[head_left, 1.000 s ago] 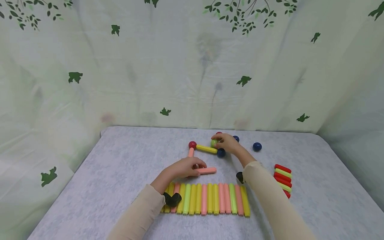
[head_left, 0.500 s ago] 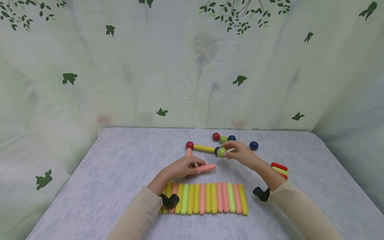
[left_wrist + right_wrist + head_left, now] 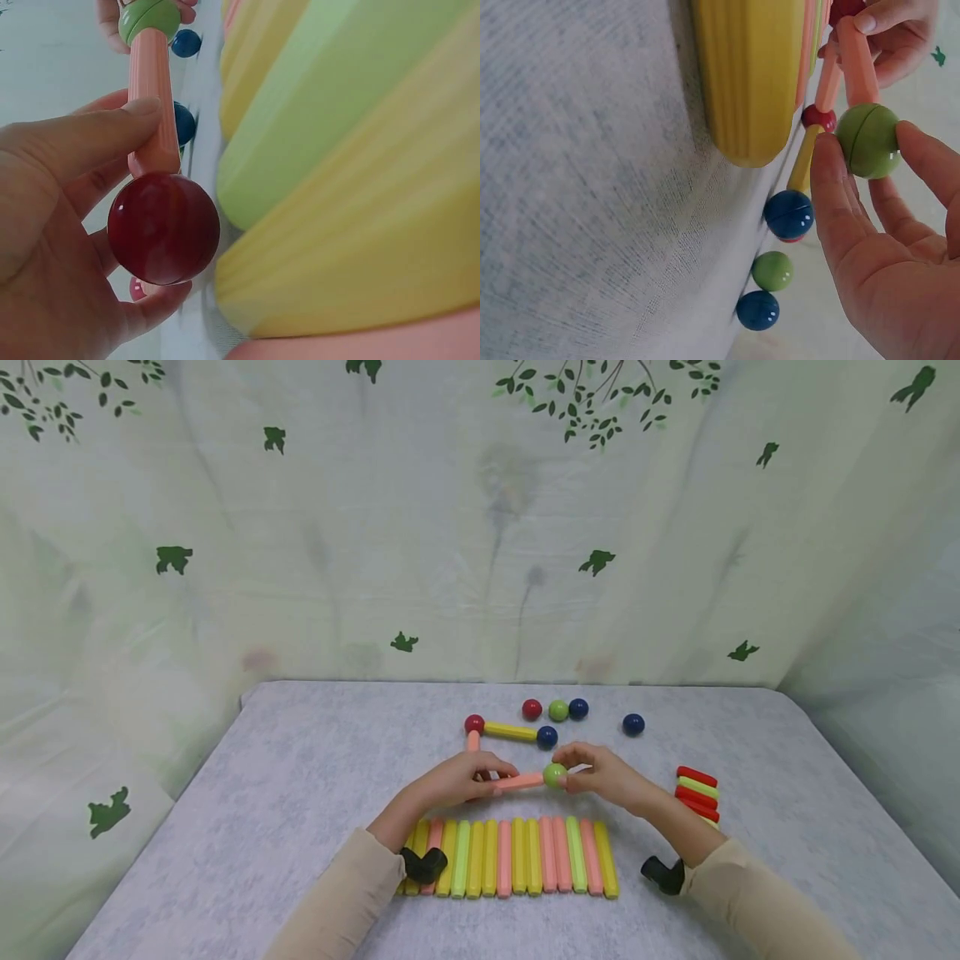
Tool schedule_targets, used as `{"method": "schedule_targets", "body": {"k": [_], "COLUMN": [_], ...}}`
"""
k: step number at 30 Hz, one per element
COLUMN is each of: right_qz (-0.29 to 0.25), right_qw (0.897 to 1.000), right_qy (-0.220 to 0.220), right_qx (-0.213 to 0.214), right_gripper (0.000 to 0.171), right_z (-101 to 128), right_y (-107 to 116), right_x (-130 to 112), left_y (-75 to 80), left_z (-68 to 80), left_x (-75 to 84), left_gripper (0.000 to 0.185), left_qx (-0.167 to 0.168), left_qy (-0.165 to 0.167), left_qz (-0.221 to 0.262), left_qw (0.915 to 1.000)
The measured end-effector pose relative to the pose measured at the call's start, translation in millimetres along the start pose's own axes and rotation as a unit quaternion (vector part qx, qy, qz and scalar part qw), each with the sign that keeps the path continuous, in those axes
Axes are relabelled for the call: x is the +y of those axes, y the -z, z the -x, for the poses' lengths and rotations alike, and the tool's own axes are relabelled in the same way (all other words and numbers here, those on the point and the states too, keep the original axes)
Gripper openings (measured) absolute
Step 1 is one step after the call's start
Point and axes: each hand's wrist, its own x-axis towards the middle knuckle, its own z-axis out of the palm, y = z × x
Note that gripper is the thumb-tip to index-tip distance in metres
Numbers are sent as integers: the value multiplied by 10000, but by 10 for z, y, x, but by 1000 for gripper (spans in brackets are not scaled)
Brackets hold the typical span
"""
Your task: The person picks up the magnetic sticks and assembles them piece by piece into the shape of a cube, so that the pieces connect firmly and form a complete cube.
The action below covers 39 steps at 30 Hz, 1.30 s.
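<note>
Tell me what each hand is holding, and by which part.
The left hand holds a pink stick, pinched near its end beside the red ball. The right hand holds a green ball by its sides, at the stick's other end.

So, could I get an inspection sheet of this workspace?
Surface: mottled grey tabletop.
Job's things: pink stick with green ball and near red ball at its ends; second pink stick and yellow stick meeting at far red ball; blue ball at yellow stick's other end.
Clutter: row of coloured sticks, red-and-lime stick group, four loose balls.
Hands: left hand pinches pink stick; right hand pinches green ball.
Cables: nothing seen.
Surroundings: pale backdrop with leaf prints.
</note>
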Motion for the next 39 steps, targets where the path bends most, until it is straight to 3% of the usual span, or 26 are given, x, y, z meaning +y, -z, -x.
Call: {"method": "schedule_targets", "body": {"k": [5, 16, 21, 24, 26, 31, 34, 39], "right_qz": [496, 1023, 1347, 1667, 1841, 2316, 2510, 2714], "right_qw": [9988, 9937, 9895, 9819, 9758, 9579, 9495, 9403], "right_qy": [-32, -452, -430, -625, -897, -1591, -1818, -1984], "right_qx": [39, 37, 286, 647, 765, 584, 485, 526], "right_gripper": [33, 29, 39, 43, 46, 44, 38, 33], "right_z": [45, 49, 125, 261, 379, 639, 702, 677], "right_y": [-7, -95, -85, -77, -79, -168, -254, -295], "right_x": [18, 84, 65, 47, 30, 17, 33, 21], "left_y": [-15, -37, -37, -44, -52, -76, -92, -121], "left_z": [-30, -99, -90, -56, -26, 64, 112, 157], "left_x": [11, 48, 17, 18, 37, 103, 105, 58], "left_gripper": [30, 41, 43, 42, 43, 57, 68, 74], "left_qx": [-95, -65, 41, 295, 604, 1328, 1321, 1169], "left_qy": [-138, 411, 385, 479, 767, 1641, 1859, 1802], "left_qz": [-272, -843, -946, -762, -589, -325, -357, -399], "left_qw": [9995, 9956, 9948, 9955, 9935, 9769, 9730, 9758]}}
